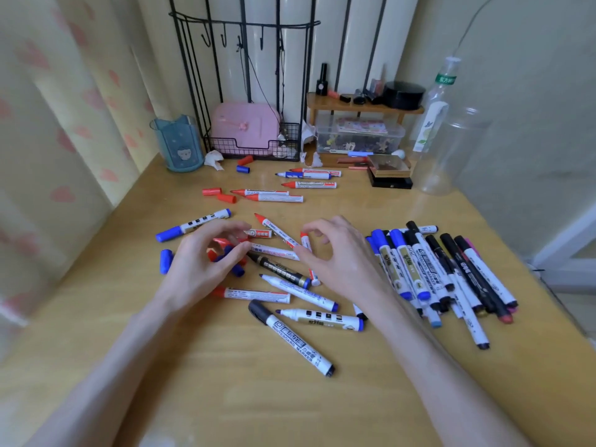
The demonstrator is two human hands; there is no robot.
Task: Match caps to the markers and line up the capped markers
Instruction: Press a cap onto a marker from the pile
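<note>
From my head view, the smooth, pale-grained wooden table (96, 317) is strewn with round-barrelled plastic whiteboard markers. My left hand (206, 262) arches with loosely curved fingers over a heap of stubby red and blue caps (237, 271), gripping nothing I can make out. A ribbed blue cap (166, 261) lies just beside it. My right hand (335, 253) curls thumb and forefinger about a short red-capped marker (305, 241); whether they pinch it I cannot tell. Between my hands lie bare-tipped red and blue markers and a dark gold-banded marker (280, 271), crossing one another. To my right, capped markers (435, 272), blue then black, lie side by side, touching. Farther off lie two red caps (212, 191) and more uncapped red markers (309, 184).
</note>
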